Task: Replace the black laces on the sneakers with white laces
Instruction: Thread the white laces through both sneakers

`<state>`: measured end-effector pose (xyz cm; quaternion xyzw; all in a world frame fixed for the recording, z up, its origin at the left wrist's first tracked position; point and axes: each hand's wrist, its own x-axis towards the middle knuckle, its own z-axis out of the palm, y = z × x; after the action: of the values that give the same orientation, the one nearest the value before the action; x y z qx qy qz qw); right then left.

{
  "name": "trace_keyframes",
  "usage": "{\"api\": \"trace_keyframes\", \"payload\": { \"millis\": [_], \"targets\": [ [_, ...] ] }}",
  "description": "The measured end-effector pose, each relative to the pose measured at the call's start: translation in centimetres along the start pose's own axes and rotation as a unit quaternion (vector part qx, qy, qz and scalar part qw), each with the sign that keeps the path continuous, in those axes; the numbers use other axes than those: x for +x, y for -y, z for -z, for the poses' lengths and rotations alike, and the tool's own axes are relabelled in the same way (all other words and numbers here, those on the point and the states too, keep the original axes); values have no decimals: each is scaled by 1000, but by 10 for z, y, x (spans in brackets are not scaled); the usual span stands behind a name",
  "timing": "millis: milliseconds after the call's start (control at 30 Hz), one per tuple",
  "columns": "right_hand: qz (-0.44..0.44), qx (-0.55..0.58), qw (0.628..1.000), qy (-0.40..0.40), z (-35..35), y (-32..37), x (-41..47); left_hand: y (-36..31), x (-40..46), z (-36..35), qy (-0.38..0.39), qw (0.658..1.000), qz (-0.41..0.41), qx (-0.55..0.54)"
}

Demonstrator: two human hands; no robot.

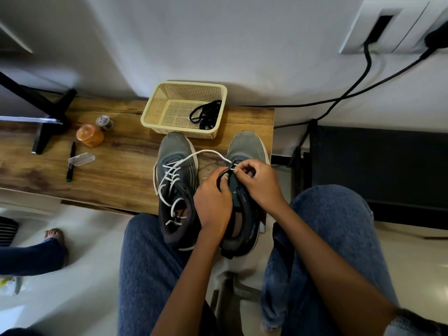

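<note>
Two grey sneakers side by side on wooden table (116, 170), toes toward beige basket (155, 110). Left sneaker (175, 151) already laced in white. Right sneaker (247, 146) under both hands. Left hand (213, 200) grips the sneaker's eyelet flap, fingers curled round it. Right hand (259, 180) pinches the white lace (208, 151) at an upper eyelet; lace arcs from there over to the left sneaker. Black laces (206, 115) bundled in the basket's right corner. Orange jar (90, 135), pen (71, 161), clear plastic case (81, 158) on table's left part.
</note>
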<state>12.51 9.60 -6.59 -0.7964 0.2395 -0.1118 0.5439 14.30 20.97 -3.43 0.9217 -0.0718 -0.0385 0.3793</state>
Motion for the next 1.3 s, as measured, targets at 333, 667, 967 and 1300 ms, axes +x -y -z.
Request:
{"api": "trace_keyframes", "payload": {
  "millis": [333, 667, 967, 1300],
  "targets": [
    [9, -34, 999, -29, -3, 3, -3, 1, -2, -2, -9, 1000, 5, 3],
    [23, -25, 999, -8, -3, 3, 0, -6, -13, -1, -58, 998, 35, -12],
    [-13, 20, 999, 24, 0, 2, 2, -6, -14, -2, -66, 997, 28, -11],
    [87, -80, 992, 32, 0, 4, 0, -7, -15, -2, -68, 997, 33, -18]
  ]
}}
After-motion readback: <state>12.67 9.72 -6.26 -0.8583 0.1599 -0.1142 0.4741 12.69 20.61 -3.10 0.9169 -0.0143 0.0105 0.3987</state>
